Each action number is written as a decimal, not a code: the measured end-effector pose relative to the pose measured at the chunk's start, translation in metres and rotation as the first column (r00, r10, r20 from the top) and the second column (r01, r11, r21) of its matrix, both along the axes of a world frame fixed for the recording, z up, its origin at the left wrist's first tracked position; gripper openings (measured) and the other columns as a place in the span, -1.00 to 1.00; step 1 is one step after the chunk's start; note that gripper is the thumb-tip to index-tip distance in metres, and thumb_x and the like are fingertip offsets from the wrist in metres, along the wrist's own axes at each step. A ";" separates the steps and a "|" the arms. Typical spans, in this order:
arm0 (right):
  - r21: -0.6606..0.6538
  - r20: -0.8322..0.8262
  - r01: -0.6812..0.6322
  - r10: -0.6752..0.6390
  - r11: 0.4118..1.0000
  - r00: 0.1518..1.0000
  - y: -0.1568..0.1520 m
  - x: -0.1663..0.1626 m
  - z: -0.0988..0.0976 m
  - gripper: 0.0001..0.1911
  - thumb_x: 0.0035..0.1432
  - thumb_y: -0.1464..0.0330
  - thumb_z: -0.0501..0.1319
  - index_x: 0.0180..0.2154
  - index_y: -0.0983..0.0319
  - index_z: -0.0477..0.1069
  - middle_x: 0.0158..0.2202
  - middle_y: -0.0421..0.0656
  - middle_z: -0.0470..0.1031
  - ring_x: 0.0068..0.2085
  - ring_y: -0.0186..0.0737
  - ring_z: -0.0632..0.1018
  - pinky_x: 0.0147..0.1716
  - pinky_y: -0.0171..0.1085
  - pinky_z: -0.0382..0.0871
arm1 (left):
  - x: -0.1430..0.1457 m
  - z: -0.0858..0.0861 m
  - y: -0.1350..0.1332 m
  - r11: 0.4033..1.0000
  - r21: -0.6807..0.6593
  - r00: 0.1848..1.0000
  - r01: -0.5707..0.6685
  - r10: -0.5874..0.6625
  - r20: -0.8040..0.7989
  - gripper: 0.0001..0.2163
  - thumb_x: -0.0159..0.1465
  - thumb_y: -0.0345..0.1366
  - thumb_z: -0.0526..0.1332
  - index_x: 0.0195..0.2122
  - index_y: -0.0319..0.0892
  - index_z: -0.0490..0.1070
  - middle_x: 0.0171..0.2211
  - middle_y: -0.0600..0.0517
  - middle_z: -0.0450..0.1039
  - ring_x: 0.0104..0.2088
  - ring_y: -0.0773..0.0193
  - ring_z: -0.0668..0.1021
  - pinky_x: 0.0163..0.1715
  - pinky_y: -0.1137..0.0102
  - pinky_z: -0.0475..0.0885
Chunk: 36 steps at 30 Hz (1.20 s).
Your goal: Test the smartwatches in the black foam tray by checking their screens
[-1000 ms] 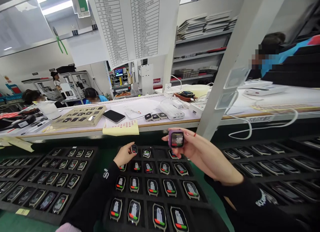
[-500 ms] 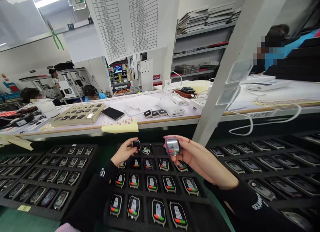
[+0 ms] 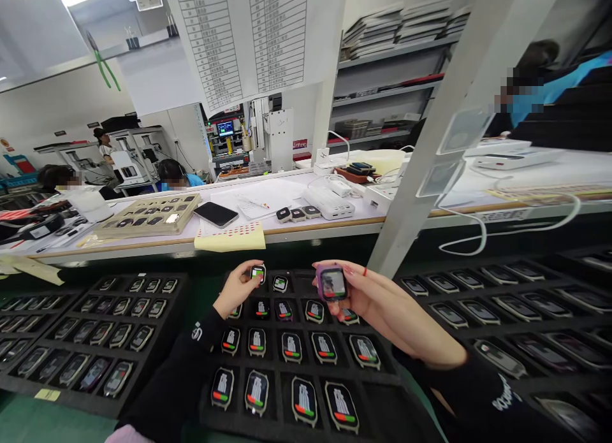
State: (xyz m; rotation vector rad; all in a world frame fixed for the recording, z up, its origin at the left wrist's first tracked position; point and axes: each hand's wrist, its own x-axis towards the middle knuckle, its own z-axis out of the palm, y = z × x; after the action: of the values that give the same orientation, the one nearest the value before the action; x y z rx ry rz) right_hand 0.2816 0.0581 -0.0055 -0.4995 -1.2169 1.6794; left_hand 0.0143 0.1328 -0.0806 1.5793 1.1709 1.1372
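Observation:
My left hand (image 3: 238, 289) pinches a silver-framed smartwatch body (image 3: 258, 275) at the far left corner of the black foam tray (image 3: 382, 398); its screen is lit white and green. In my right hand (image 3: 363, 296) is a purple-framed smartwatch body (image 3: 333, 283), held up above the tray with its screen towards me. Rows of strapless watches sit in the tray's pockets below, many showing white text over a red and green bar, such as one watch (image 3: 304, 398) in the front row. Another lit watch (image 3: 280, 283) lies just right of my left hand.
More watch trays stand at left (image 3: 95, 328) and right (image 3: 526, 309). Behind runs a white bench with a phone (image 3: 216, 215), several small watches (image 3: 297, 214), a white power bank (image 3: 329, 204) and a beige tray (image 3: 148, 215). A slanted post (image 3: 421, 175) rises at right. Other people sit beyond.
The watch in my left hand has gone from a dark screen to a white and green one. The purple watch has turned slightly, so its screen shows less glare.

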 end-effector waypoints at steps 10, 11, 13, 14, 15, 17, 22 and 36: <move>-0.018 -0.007 0.012 -0.012 1.000 1.000 0.002 0.002 -0.007 -0.61 0.30 0.14 0.33 0.03 0.25 0.47 -0.31 -0.11 0.49 -0.40 -0.24 0.50 -0.42 -0.35 0.45 | -0.005 -0.023 0.013 1.000 0.022 0.978 -0.017 0.021 -0.208 -0.44 0.12 -0.33 0.31 0.17 -0.23 0.30 -0.21 -0.06 0.49 -0.40 0.32 0.50 -0.32 0.40 0.44; -0.020 -0.006 0.010 -0.010 1.000 1.000 0.002 0.001 -0.009 -0.61 0.31 0.13 0.32 0.02 0.25 0.47 -0.31 -0.11 0.50 -0.39 -0.24 0.51 -0.42 -0.36 0.46 | -0.006 -0.025 0.015 0.999 0.015 0.969 -0.028 0.031 -0.247 -0.43 0.10 -0.35 0.31 0.18 -0.25 0.30 -0.24 -0.05 0.49 -0.39 0.29 0.49 -0.28 0.36 0.45; -0.022 0.009 0.002 -0.001 1.000 1.000 0.002 -0.003 -0.013 -0.59 0.30 0.11 0.33 0.01 0.26 0.46 -0.33 -0.11 0.51 -0.39 -0.23 0.52 -0.44 -0.37 0.47 | -0.009 -0.028 0.019 0.999 0.009 0.947 -0.051 0.051 -0.318 -0.42 0.07 -0.37 0.33 0.16 -0.26 0.34 -0.29 -0.04 0.47 -0.33 0.21 0.50 -0.15 0.25 0.44; -0.026 0.023 -0.004 0.005 1.000 1.000 0.003 -0.005 -0.015 -0.57 0.28 0.10 0.33 0.01 0.27 0.46 -0.34 -0.10 0.51 -0.39 -0.21 0.54 -0.44 -0.37 0.49 | -0.010 -0.028 0.020 0.998 0.008 0.936 -0.058 0.057 -0.347 -0.43 0.04 -0.38 0.35 0.13 -0.24 0.38 -0.28 -0.05 0.47 -0.26 0.15 0.50 -0.07 0.19 0.41; -0.035 0.039 -0.011 0.012 0.999 0.999 0.004 -0.008 -0.018 -0.55 0.26 0.09 0.35 0.00 0.29 0.45 -0.34 -0.08 0.52 -0.38 -0.18 0.56 -0.44 -0.37 0.50 | -0.010 -0.027 0.021 0.998 0.009 0.927 -0.063 0.062 -0.370 -0.44 0.01 -0.38 0.38 0.09 -0.23 0.42 -0.24 -0.07 0.46 -0.16 0.08 0.49 0.01 0.13 0.37; -0.075 0.071 -0.021 0.026 0.997 0.997 0.006 -0.012 -0.023 -0.52 0.22 0.09 0.37 -0.01 0.30 0.44 -0.29 -0.04 0.55 -0.32 -0.09 0.61 -0.40 -0.34 0.55 | -0.008 -0.023 0.019 0.998 0.008 0.917 -0.060 0.059 -0.396 -0.43 -0.05 -0.35 0.43 0.05 -0.18 0.46 -0.10 -0.13 0.41 0.04 -0.06 0.40 0.13 0.06 0.26; -0.148 0.119 0.050 -0.032 0.988 0.992 0.019 -0.018 -0.035 -0.64 0.28 0.23 0.32 0.01 0.30 0.39 -0.14 0.02 0.54 -0.20 0.01 0.62 -0.30 -0.26 0.60 | 0.013 0.006 -0.012 0.988 -0.071 0.932 0.135 -0.151 -0.328 -0.37 0.15 -0.19 0.33 0.25 -0.10 0.23 0.07 -0.18 0.33 -0.02 0.07 0.49 -0.09 0.22 0.46; 0.137 0.338 0.179 -0.216 0.974 0.916 0.034 -0.038 -0.061 -0.54 0.20 0.02 0.26 -0.08 0.26 0.45 -0.21 -0.04 0.51 -0.09 0.03 0.53 -0.01 -0.01 0.43 | 0.043 0.024 -0.048 0.985 -0.030 0.985 0.173 -0.173 -0.011 -0.42 0.05 -0.36 0.40 0.14 -0.18 0.39 -0.16 -0.10 0.48 -0.35 0.31 0.48 -0.36 0.41 0.42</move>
State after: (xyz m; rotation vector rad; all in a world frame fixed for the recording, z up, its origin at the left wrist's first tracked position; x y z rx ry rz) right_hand 0.2433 0.0922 -0.0666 -0.8576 -1.4482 1.3824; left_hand 0.0572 0.0850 -0.0564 1.6342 1.0324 0.9934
